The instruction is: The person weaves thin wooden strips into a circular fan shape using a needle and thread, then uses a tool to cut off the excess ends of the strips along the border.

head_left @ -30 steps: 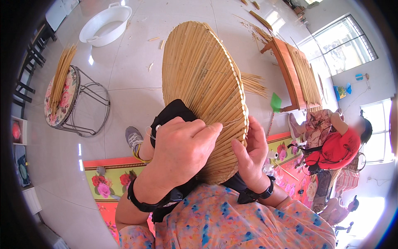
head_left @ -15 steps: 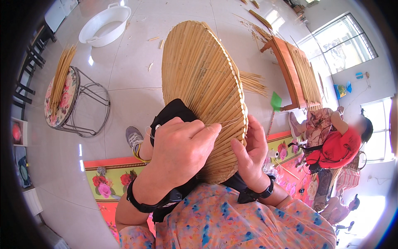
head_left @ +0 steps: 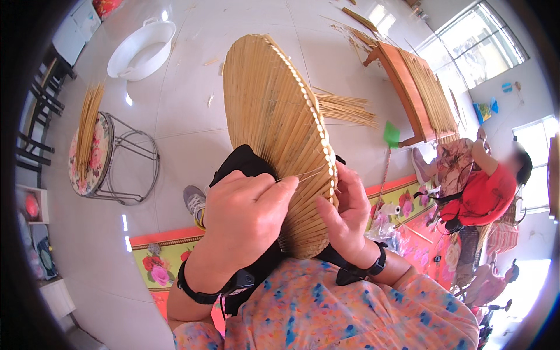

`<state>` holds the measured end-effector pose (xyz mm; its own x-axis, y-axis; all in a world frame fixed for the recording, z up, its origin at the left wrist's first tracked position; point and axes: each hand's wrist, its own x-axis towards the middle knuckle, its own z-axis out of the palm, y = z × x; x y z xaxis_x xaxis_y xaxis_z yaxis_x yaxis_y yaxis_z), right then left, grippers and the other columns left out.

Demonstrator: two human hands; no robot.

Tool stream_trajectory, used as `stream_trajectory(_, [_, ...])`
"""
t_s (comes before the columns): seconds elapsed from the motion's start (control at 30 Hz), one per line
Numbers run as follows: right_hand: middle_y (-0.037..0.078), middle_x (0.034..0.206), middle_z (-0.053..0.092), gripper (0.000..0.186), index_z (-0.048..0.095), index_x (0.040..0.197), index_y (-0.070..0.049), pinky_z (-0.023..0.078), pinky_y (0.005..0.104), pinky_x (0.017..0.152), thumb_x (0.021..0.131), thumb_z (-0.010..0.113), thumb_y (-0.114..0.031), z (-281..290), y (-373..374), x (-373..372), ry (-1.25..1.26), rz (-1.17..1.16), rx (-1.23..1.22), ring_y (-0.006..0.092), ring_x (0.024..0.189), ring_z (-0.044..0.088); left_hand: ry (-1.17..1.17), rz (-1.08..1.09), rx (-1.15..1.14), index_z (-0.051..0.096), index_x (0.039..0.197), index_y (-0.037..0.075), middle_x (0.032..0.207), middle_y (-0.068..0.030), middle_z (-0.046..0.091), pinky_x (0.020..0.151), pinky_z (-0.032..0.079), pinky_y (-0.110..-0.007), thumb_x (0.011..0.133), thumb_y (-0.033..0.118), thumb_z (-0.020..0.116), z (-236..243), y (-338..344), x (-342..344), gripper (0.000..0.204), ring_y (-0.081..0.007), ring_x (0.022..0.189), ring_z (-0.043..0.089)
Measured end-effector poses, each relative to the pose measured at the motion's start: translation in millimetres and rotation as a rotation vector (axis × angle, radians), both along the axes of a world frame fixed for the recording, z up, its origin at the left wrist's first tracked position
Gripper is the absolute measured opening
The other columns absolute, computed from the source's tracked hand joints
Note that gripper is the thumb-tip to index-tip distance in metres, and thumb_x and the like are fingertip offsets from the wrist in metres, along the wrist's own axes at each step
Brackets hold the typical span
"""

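Observation:
A large pleated palm-leaf fan (head_left: 262, 111) stands upright on my lap, its rim bound with a row of pale stitches (head_left: 315, 105). With thumb and forefinger pinched, my left hand (head_left: 248, 207) holds a thin light thread (head_left: 312, 173) that runs taut to the rim. At the fan's right edge, my right hand (head_left: 350, 216) grips the rim, thumb on the near face and fingers partly hidden behind. Black cloth (head_left: 240, 163) lies between my left hand and the fan. Whether a needle is on the thread, I cannot tell.
A round floral stool (head_left: 87, 169) at left carries a bundle of strips (head_left: 89, 131). Behind it sits a white basin (head_left: 143, 52). A wooden table (head_left: 399, 87) with more strips, a green fly swatter (head_left: 391, 135) and a person in red (head_left: 487, 192) are at right.
The fan has turned slightly more edge-on, its stitched rim shifting left. Both hands have moved a little left with it. The thread stays pinched in my left hand.

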<state>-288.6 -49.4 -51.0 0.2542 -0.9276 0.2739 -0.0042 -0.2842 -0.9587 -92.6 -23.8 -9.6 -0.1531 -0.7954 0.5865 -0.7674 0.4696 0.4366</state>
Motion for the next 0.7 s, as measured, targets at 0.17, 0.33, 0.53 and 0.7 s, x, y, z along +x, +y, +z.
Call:
stream_trajectory(0.17, [0.015, 0.126, 0.053, 0.063, 0.052, 0.134, -0.004, 0.054, 0.0290, 0.077, 0.075, 0.072, 0.006, -14, 0, 10, -0.071, -0.037, -0.101, 0.0200, 0.106, 0.059, 0.041, -0.028, 0.023, 0.071, 0.093, 0.006, 0.058, -0.0023, 0.051, 0.048, 0.036, -0.032, 0.073, -0.003, 0.073, 5, -2, 8, 0.023, -0.0204, 0.049, 0.047])
stream_trajectory(0.33, [0.016, 0.117, 0.056, 0.061, 0.057, 0.128, -0.004, 0.053, 0.0299, 0.072, 0.071, 0.077, -0.001, -9, 1, 21, -0.061, -0.066, -0.132, 0.0226, 0.093, 0.062, 0.003, -0.043, 0.105, 0.072, 0.093, 0.003, 0.059, -0.0044, 0.053, 0.046, 0.035, -0.029, 0.075, -0.006, 0.071, 12, 2, 16, 0.021, -0.0172, 0.049, 0.048])
stream_trajectory(0.53, [0.016, 0.114, 0.054, 0.058, 0.058, 0.127, -0.005, 0.053, 0.0310, 0.072, 0.072, 0.076, -0.005, -1, 2, 25, -0.070, 0.008, -0.090, 0.0260, 0.090, 0.061, 0.039, 0.069, 0.196, 0.074, 0.093, 0.006, 0.056, -0.0050, 0.046, 0.045, 0.031, -0.032, 0.076, 0.000, 0.074, 6, 11, 17, 0.018, -0.0194, 0.048, 0.042])
stream_trajectory(0.7, [0.017, 0.112, 0.053, 0.061, 0.053, 0.129, -0.005, 0.050, 0.0370, 0.084, 0.072, 0.074, -0.007, -2, 1, 26, -0.141, 0.101, -0.066, 0.0318, 0.101, 0.056, 0.007, 0.107, 0.251, 0.074, 0.093, 0.005, 0.055, -0.0038, 0.043, 0.045, 0.029, -0.030, 0.076, -0.001, 0.074, 13, 20, 19, 0.018, -0.0161, 0.048, 0.040])
